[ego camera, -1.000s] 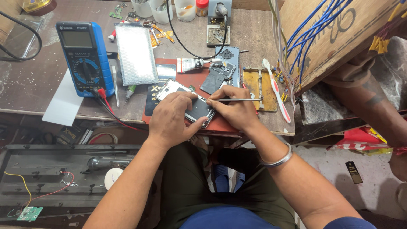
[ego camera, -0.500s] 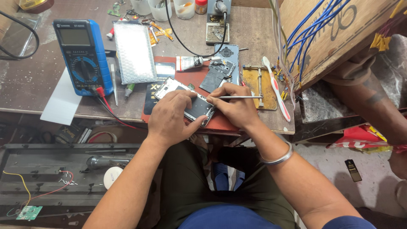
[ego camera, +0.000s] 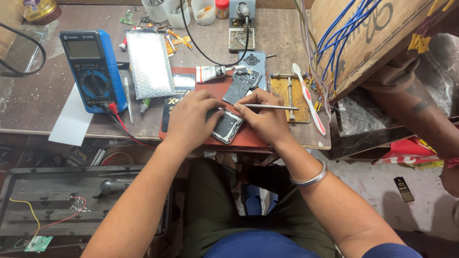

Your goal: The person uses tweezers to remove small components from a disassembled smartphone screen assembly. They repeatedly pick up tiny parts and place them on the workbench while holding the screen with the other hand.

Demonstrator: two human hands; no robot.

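An opened phone [ego camera: 228,127] lies on a red work mat [ego camera: 248,138] at the front edge of the bench. My left hand [ego camera: 191,119] grips the phone's left side and holds it down. My right hand [ego camera: 265,122] pinches a thin metal tool [ego camera: 270,106] that lies nearly level, its tip pointing left over the phone's top end. A metal bangle [ego camera: 311,179] sits on my right wrist. The phone's left part is hidden under my left hand.
A blue multimeter [ego camera: 92,69] with red and black leads stands at left, beside a bubble-wrap pouch [ego camera: 150,63]. Behind the mat lie a phone back cover [ego camera: 251,64], a glue tube [ego camera: 213,73], a brass board holder [ego camera: 290,93], a toothbrush [ego camera: 309,99]. A wooden box with blue wires [ego camera: 363,33] is at right.
My hands and the phone have stayed in nearly the same place; the tool tip has shifted slightly over the phone's top end.
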